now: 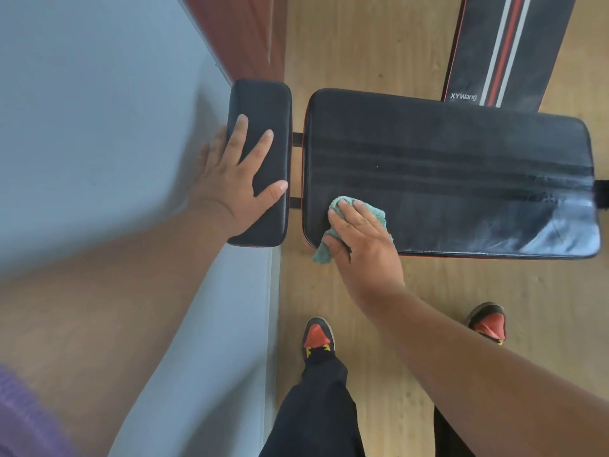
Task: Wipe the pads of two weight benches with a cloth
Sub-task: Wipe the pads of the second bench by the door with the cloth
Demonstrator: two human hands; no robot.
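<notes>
- A green cloth point(357, 225) is being pressed by the flat-fingered right hand point(361, 240) onto the long bench pad point(461, 166), at its near corner.
- The small pad point(263, 127) beside it is being touched by the spread left hand point(235, 179).

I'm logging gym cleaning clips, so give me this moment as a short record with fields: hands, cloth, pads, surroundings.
left hand: flat, fingers straight, resting on the small pad
right hand: pressing the cloth onto the large pad
cloth: green, bunched, at the large pad's near left corner, partly hanging over the edge
second bench: black pad with red and white stripes, beyond, untouched
floor: light wood
</notes>
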